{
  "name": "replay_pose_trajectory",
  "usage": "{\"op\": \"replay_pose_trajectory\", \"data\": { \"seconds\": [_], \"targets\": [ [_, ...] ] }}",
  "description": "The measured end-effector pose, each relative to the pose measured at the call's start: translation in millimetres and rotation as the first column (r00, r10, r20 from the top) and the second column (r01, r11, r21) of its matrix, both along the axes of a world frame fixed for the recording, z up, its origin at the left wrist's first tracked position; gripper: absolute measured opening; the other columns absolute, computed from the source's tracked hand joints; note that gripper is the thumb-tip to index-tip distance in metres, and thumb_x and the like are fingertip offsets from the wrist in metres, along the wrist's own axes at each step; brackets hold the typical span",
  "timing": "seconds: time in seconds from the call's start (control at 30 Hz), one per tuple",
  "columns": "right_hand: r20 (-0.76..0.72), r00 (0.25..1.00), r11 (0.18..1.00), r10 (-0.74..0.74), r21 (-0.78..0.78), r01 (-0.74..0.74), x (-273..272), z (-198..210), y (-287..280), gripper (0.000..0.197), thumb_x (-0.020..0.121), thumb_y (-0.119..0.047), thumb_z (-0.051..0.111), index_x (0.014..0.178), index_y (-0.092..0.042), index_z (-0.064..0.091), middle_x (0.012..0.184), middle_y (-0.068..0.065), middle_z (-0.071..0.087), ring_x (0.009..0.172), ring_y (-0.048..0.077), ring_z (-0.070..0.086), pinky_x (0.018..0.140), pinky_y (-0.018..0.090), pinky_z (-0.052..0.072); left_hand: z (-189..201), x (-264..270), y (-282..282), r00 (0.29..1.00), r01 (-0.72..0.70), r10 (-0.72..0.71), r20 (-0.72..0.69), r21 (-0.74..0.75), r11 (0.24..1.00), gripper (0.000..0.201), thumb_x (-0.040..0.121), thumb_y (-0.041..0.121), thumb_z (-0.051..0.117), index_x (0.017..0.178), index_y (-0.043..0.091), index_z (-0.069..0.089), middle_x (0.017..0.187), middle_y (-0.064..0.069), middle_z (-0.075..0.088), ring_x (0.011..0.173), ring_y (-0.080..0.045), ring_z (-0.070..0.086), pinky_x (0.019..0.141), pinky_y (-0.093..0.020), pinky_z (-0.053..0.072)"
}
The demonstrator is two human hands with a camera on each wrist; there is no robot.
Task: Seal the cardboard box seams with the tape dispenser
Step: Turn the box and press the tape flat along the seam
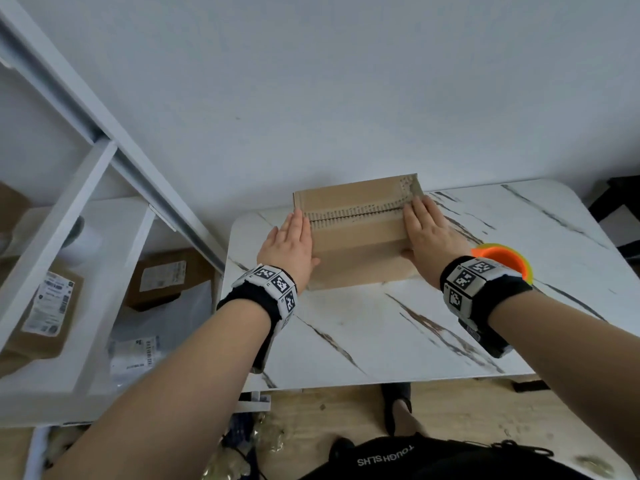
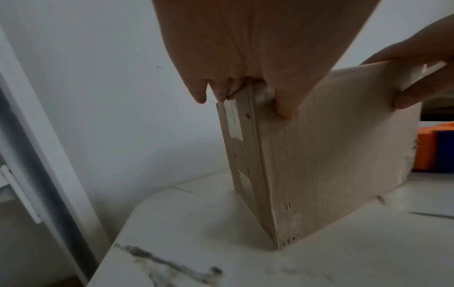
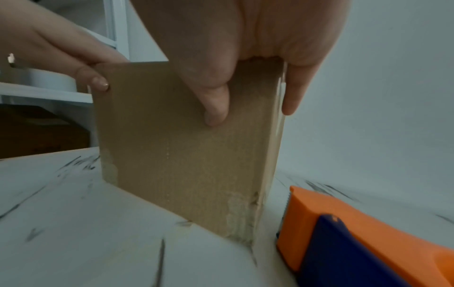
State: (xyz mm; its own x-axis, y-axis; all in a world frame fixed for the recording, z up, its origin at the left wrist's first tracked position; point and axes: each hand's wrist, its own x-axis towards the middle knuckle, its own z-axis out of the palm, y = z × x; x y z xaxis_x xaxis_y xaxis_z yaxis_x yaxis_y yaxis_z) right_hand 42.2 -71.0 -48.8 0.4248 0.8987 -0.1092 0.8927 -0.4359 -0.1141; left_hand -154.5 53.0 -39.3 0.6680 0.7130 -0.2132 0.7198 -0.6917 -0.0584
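White marble-patterned surface [image 1: 398, 334] carries the brown cardboard box [image 1: 356, 237], upright near its far edge. Left hand [image 1: 289, 244] and right hand [image 1: 429, 237] press its ends, fingers straight over the top, thumbs on the near face. Orange-and-blue tape dispenser [image 3: 363, 238] lies just right of the box.

"TOUGH SLHS" upside down on black shirt [image 1: 415, 459].
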Motion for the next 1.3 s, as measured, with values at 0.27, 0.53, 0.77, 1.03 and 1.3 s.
{"op": "replay_pose_trajectory", "data": {
  "seconds": [0.27, 0.53, 0.77, 1.03, 1.3],
  "targets": [
    [0.011, 0.999, 0.999, 0.050, 0.006, -0.050, 35, 9, 46, 0.083, 0.083, -0.035, 0.066, 0.145, -0.005, 0.020, 0.159, 0.009, 0.008, 0.148, 0.023, -0.004, 0.116, 0.037, 0.022, 2, 32, 49, 0.999, -0.020, 0.021, -0.030, 0.010, 1.000, 0.075, 0.095, 0.042, 0.037, 0.147, 0.008, -0.005, 0.158, -0.006, -0.011, 0.146, -0.019, -0.002, 0.119, -0.039, 0.007],
    [-0.037, 0.997, 0.997, 0.071, 0.006, -0.071, 58, 6, 73, 0.065, 0.080, -0.037, 0.068, 0.127, -0.005, 0.035, 0.160, 0.009, 0.006, 0.148, 0.024, -0.003, 0.115, 0.041, 0.025, -6, 47, 68, 0.998, -0.049, 0.048, 0.040, 0.018, 0.999, 0.077, 0.092, 0.042, 0.044, 0.148, 0.010, 0.001, 0.159, -0.003, -0.007, 0.146, -0.018, 0.005, 0.119, -0.041, 0.009],
    [-0.049, 0.997, 0.998, 0.053, 0.021, -0.052, 57, 5, 76, 0.064, 0.079, -0.033, 0.069, 0.125, -0.005, 0.035, 0.160, 0.008, 0.007, 0.148, 0.022, -0.003, 0.112, 0.039, 0.028, -4, 51, 71, 0.994, -0.061, 0.060, 0.095, 0.005, 0.998, 0.080, 0.089, 0.040, 0.052, 0.147, 0.009, 0.007, 0.159, -0.004, -0.003, 0.146, -0.021, 0.005, 0.119, -0.039, 0.009],
    [-0.061, 0.996, 0.997, 0.068, 0.022, -0.067, 62, 8, 69, 0.065, 0.079, -0.034, 0.070, 0.127, -0.007, 0.035, 0.160, 0.002, 0.005, 0.148, 0.017, -0.005, 0.113, 0.037, 0.027, 3, 52, 67, 0.801, -0.300, 0.376, 0.466, -0.231, 0.926, 0.043, 0.095, 0.037, 0.040, 0.125, 0.009, 0.048, 0.119, -0.013, 0.062, 0.110, -0.031, 0.057, 0.084, -0.034, 0.045],
    [-0.045, 0.998, 0.999, 0.045, 0.007, -0.045, 59, 8, 66, 0.063, 0.081, -0.034, 0.068, 0.128, -0.009, 0.035, 0.160, 0.001, 0.004, 0.148, 0.017, -0.005, 0.114, 0.037, 0.025, 14, 48, 75, 0.838, -0.371, 0.411, 0.359, -0.178, 0.912, 0.035, 0.094, 0.027, 0.044, 0.073, 0.006, 0.062, 0.071, -0.011, 0.056, 0.070, -0.030, 0.051, 0.062, -0.031, 0.035]
  ]
}}
